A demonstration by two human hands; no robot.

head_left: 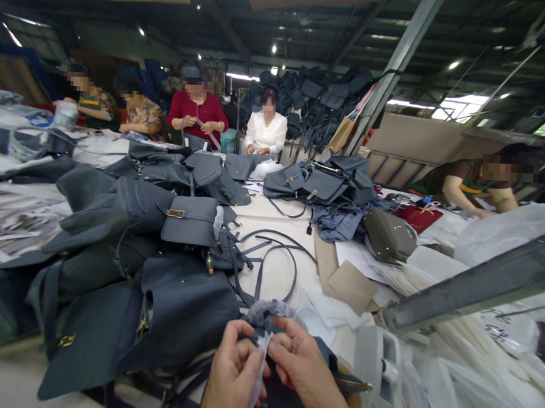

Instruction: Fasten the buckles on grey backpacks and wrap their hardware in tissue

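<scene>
Low in the middle of the head view, my left hand [237, 372] and my right hand [299, 365] come together over a dark blue-grey bag [284, 405]. Both hands pinch a thin white wrapping strip [258, 374], which hangs down along my left thumb. It lies against a dark strap at my fingertips. Just beyond them is a bag handle wrapped in clear film [273, 309]. My forearms and fingers hide most of this bag. To the left lies a large dark bag with its flap open [179, 321].
Piles of dark bags [139, 215] cover the left side and the table's middle. A long strap [291, 272] curls ahead of my hands. Brown card [353, 284], a grey tape dispenser [378, 368] and plastic sheets lie right, under a slanting metal beam [478, 288]. Several people work around the table.
</scene>
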